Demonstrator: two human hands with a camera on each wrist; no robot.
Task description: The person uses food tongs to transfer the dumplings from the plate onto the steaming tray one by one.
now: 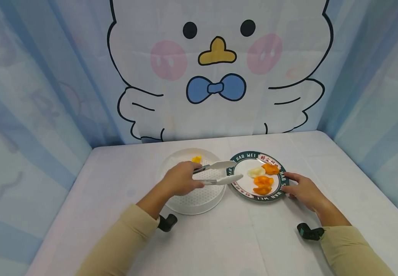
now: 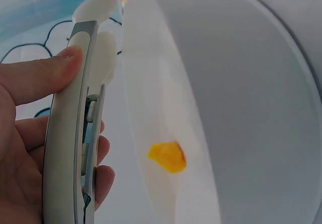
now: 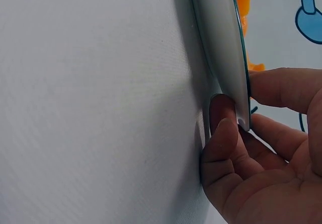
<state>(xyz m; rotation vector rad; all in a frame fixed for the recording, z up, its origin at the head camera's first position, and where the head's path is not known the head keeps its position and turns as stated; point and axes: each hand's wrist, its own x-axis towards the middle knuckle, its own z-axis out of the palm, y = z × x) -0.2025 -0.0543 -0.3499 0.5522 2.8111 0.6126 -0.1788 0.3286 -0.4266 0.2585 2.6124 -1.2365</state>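
My left hand (image 1: 182,179) grips metal tongs with pale tips (image 1: 226,179), held with their arms apart above a white round tray with a perforated bottom (image 1: 195,209). The tong tips reach over the left rim of a green-edged plate (image 1: 245,155), with nothing between them. One yellow piece (image 1: 196,159) lies in the tray; in the left wrist view the same piece (image 2: 168,157) shows beside the tongs (image 2: 65,133). Several orange pieces (image 1: 263,181) and a pale yellow one (image 1: 255,172) sit on the plate. My right hand (image 1: 304,191) pinches the plate's right rim, fingers above and below it.
Tray and plate stand side by side on a white-covered table (image 1: 240,237). Behind the table hangs a curtain (image 1: 216,119) with a cartoon face and a blue bow; more blue curtains (image 1: 47,115) flank both sides. A black wrist device (image 1: 168,222) is on each sleeve.
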